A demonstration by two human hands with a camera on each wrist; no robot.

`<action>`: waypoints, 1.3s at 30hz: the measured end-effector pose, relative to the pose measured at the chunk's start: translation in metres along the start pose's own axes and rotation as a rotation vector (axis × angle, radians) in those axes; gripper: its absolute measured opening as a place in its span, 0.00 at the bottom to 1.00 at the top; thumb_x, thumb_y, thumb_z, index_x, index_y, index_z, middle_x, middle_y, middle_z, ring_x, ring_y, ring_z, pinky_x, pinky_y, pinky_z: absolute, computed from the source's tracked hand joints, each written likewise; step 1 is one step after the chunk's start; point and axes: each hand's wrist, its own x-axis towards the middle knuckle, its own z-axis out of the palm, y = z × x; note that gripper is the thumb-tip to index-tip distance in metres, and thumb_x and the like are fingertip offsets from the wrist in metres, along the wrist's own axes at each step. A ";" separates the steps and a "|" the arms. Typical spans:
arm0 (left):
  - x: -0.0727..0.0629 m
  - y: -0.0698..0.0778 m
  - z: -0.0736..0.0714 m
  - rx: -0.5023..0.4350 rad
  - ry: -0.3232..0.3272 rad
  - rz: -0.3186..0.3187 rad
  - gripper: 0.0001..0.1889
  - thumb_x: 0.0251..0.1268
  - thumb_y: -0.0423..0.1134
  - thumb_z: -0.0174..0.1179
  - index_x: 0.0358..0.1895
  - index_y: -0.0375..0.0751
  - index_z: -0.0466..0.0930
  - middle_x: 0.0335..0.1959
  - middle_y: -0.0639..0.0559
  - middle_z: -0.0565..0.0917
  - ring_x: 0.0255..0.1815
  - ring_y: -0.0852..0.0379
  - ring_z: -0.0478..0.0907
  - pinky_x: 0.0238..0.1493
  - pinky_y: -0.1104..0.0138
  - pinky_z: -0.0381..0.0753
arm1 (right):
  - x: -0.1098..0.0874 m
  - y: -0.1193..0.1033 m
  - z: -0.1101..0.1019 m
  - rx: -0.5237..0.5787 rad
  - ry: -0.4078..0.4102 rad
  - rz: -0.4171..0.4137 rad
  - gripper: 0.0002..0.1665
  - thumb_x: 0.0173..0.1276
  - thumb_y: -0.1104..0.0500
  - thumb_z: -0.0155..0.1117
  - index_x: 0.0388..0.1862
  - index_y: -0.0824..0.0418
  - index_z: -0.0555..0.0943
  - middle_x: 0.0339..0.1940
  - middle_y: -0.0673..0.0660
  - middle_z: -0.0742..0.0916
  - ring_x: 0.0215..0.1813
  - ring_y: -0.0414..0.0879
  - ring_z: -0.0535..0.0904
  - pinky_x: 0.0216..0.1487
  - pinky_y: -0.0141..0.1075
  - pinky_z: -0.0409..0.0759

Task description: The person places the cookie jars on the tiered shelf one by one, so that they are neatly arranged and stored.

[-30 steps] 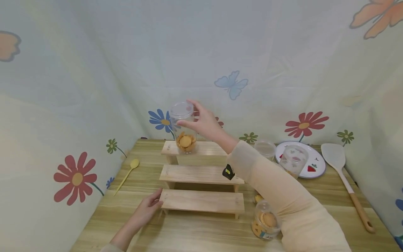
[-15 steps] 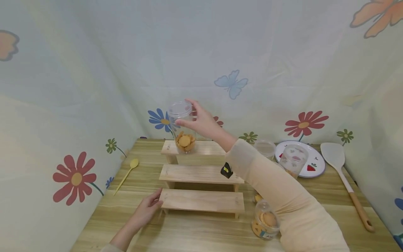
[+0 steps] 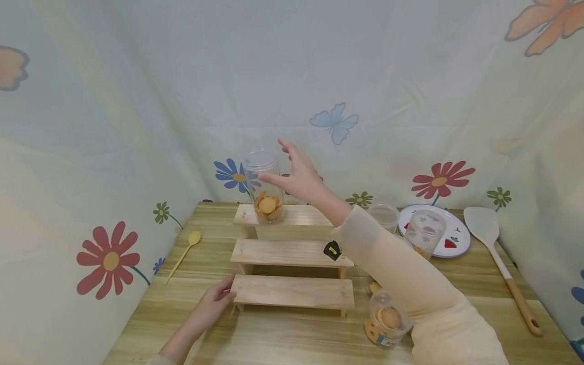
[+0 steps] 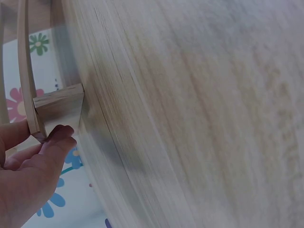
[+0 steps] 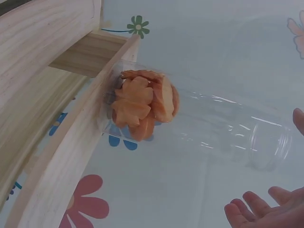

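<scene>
A tall clear jar with orange-brown cookies at its bottom stands upright on the left end of the top step of a wooden tiered rack. Just right of the jar's upper part, my right hand has its fingers and thumb spread. The right wrist view shows those fingers apart from the jar. My left hand grips the left end of the lowest step. In the left wrist view, thumb and fingers pinch that end beside its wooden leg.
Right of the rack stand a round cookie jar and other clear jars, partly behind my sleeve. A strawberry-print plate and a spatula lie at the right. A yellow spoon lies at the left. A floral cloth surrounds the table.
The right hand has let go of the jar, spread its fingers and drawn slightly right. The jar stays on the top step, and the left hand keeps its place.
</scene>
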 end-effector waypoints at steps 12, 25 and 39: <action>0.001 0.002 -0.002 0.015 0.023 0.006 0.27 0.71 0.28 0.52 0.69 0.22 0.57 0.67 0.28 0.63 0.63 0.36 0.67 0.60 0.59 0.73 | -0.033 -0.003 -0.020 0.154 -0.002 -0.046 0.53 0.60 0.42 0.70 0.77 0.42 0.52 0.72 0.52 0.65 0.61 0.46 0.72 0.49 0.36 0.81; 0.001 -0.003 -0.002 0.006 0.010 -0.008 0.28 0.72 0.31 0.52 0.70 0.24 0.56 0.69 0.30 0.60 0.65 0.37 0.66 0.62 0.59 0.70 | -0.095 0.006 -0.042 0.009 0.019 -0.122 0.46 0.63 0.44 0.68 0.76 0.43 0.56 0.68 0.47 0.70 0.67 0.42 0.65 0.65 0.44 0.68; 0.001 -0.007 0.001 0.010 0.026 0.034 0.26 0.71 0.28 0.52 0.68 0.21 0.58 0.66 0.27 0.64 0.63 0.36 0.68 0.61 0.59 0.72 | -0.153 0.041 -0.072 -0.067 0.109 -0.047 0.41 0.65 0.48 0.68 0.74 0.43 0.60 0.70 0.48 0.67 0.67 0.47 0.64 0.66 0.49 0.66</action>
